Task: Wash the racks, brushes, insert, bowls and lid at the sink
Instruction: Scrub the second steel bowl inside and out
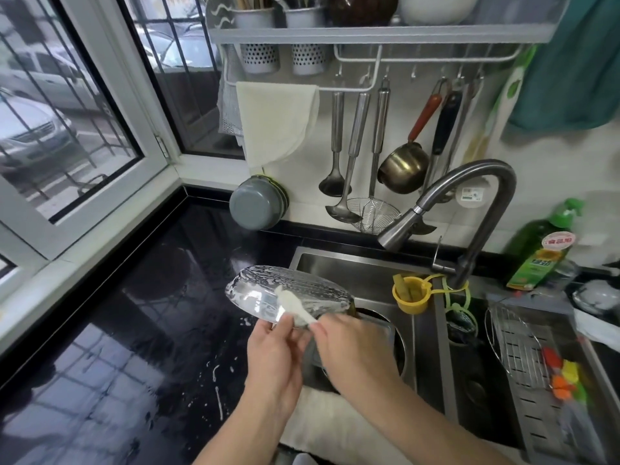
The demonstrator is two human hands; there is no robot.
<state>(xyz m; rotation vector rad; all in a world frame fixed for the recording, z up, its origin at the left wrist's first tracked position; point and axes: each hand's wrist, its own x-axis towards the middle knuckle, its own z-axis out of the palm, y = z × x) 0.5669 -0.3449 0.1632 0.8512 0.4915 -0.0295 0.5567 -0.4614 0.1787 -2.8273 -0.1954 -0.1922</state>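
Observation:
A shiny metal bowl (268, 290), smeared with white suds, is tilted over the left edge of the sink (352, 263). My left hand (273, 350) grips its near rim from below. My right hand (349, 344) holds a white soapy sponge (295, 305) against the bowl's inner face. A round wire rack (513, 344) lies in the tray at the right of the sink. Coloured brushes (567, 377) lie next to it. Beneath my hands in the basin sits another dark vessel (389, 333), mostly hidden.
The faucet (469, 209) arches over the basin. A yellow cup (411, 295) hangs at the divider. A green detergent bottle (543, 246) stands at the right. Ladles and a strainer (372, 213) hang on the wall. Suds spot the black counter (134, 330).

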